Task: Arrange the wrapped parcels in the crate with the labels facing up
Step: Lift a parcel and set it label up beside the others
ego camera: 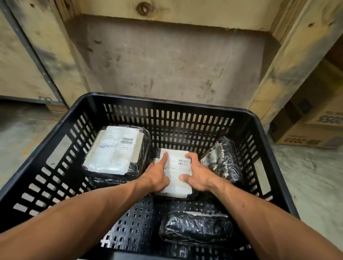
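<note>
- Centre parcel lies label up, directly under both hands, mid-crate; long axis runs away from the person, far end tilted a bit left.
- Left hand rests on its left edge, fingers held together and laid flat along the label, not curled round anything.
- Right hand clamps the right edge: fingers hooked over the far right corner, thumb pressed on the label nearer the person.
- Both hands equally near; parcel sits between them, so any shift or squaring-up is prob. a two-hand job.
- Count, parcels in crate: 4.
  - Big parcel, just left of the left fingers, label up.
  - Centre one, label up.
  - Leaning parcel, just right of the right fingers, on edge vs. the crate wall, label not up.
  - Near parcel, below the right wrist, black wrap up, label only a sliver at its far edge.
- So approx. 2 done, 2 left to turn.
- Hands: 2. Crates: 1.
</note>
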`<action>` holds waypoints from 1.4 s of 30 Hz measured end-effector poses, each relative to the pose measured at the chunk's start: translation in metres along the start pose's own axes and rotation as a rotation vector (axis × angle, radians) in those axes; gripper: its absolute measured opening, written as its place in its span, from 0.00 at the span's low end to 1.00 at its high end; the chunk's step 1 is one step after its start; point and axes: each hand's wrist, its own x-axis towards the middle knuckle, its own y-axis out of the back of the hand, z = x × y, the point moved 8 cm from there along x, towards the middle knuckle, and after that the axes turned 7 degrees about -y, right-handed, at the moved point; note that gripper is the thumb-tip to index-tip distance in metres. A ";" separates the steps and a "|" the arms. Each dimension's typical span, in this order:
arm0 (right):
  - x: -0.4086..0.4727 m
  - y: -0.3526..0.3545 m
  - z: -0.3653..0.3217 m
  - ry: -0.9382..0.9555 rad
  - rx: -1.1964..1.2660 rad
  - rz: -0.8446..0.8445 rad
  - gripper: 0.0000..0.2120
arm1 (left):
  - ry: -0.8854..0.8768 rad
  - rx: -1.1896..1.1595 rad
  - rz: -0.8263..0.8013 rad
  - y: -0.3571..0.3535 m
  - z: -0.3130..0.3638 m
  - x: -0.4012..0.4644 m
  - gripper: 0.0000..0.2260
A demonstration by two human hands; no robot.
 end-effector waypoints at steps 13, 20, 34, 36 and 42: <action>-0.019 -0.011 -0.004 0.076 -0.807 -0.140 0.53 | -0.032 0.427 -0.112 -0.021 -0.003 -0.004 0.32; -0.018 -0.015 0.000 0.144 -0.807 -0.165 0.49 | -0.024 0.592 -0.215 -0.023 0.002 -0.002 0.40; -0.015 -0.018 -0.007 0.159 -0.697 -0.228 0.49 | -0.004 0.732 -0.203 -0.021 0.009 -0.001 0.38; -0.014 -0.017 -0.007 0.153 -0.708 -0.222 0.49 | -0.010 0.739 -0.205 -0.020 0.010 -0.003 0.37; -0.012 -0.006 -0.012 0.151 -0.867 -0.113 0.49 | -0.065 0.748 -0.163 -0.014 0.016 -0.012 0.36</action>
